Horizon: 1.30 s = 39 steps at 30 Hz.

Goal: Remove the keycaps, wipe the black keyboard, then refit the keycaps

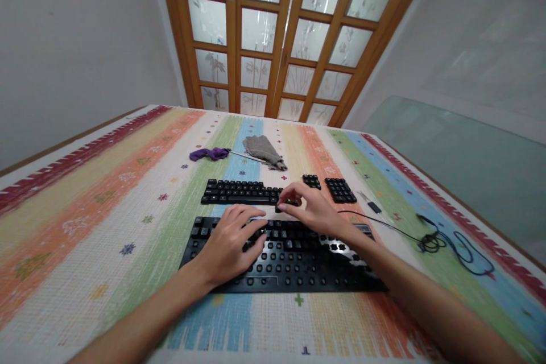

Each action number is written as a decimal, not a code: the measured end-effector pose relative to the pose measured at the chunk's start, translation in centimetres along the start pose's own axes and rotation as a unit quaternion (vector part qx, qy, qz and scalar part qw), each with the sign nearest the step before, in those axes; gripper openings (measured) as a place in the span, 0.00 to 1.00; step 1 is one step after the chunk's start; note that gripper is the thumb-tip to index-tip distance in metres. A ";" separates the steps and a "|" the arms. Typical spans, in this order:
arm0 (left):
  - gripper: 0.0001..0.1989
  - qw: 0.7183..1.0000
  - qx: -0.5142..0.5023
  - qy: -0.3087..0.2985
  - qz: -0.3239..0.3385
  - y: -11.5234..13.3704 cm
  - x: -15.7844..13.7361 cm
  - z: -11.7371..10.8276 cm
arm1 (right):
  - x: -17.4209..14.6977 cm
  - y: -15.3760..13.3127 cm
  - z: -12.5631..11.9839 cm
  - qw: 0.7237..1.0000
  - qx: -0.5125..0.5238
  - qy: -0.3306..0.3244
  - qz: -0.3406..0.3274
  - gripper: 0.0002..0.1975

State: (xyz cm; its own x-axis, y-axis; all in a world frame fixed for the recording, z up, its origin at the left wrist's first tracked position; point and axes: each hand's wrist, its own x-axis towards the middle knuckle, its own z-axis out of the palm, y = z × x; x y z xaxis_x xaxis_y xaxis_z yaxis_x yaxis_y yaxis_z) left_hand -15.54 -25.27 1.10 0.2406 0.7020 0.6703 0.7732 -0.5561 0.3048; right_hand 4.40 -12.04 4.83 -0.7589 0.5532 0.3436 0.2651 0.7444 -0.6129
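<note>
A black keyboard lies on the patterned tablecloth, most of its key posts bare and some caps left along the upper rows. My left hand rests over its upper left part, fingers apart and bent, holding nothing that I can see. Above the keyboard's far edge, my right hand pinches a small black keycap between thumb and fingertips. Just beyond, loose black keycaps are laid out in rows. A smaller group of keycaps and a number-pad block of keycaps sit farther right.
A grey cloth and a purple cloth lie at the back, a thin stick between them. To the right are a small tool with a black end and the coiled cable. Behind the table stand wood-framed glass doors.
</note>
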 end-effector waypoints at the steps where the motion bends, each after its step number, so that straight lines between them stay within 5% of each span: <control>1: 0.11 1.000 -0.012 -0.007 -0.006 0.2 -0.1 0.1 | -1.0 -0.7 0.2 1.000 0.007 0.001 0.004 0.03; 10: 0.11 0.997 -0.063 -0.038 -0.004 1.1 -0.1 1.4 | -5.7 -1.8 2.7 0.997 -0.028 0.000 -0.073 0.03; 27: 0.06 0.996 -0.073 -0.056 -0.015 1.1 0.1 2.0 | -6.2 -2.0 3.8 0.990 -0.062 0.066 -0.104 0.04; 39: 0.05 0.996 -0.070 -0.062 -0.008 1.0 0.0 2.1 | -6.0 -2.3 3.3 0.982 -0.093 0.032 -0.161 0.07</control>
State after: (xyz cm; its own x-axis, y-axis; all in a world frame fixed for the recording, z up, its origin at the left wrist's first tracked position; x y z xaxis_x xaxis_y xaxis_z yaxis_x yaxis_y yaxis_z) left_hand -13.53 -24.93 0.02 0.3059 0.7564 0.5782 0.6906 -0.5944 0.4122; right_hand 6.41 -18.31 1.85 -0.7835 0.2967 0.5460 0.1273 0.9367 -0.3262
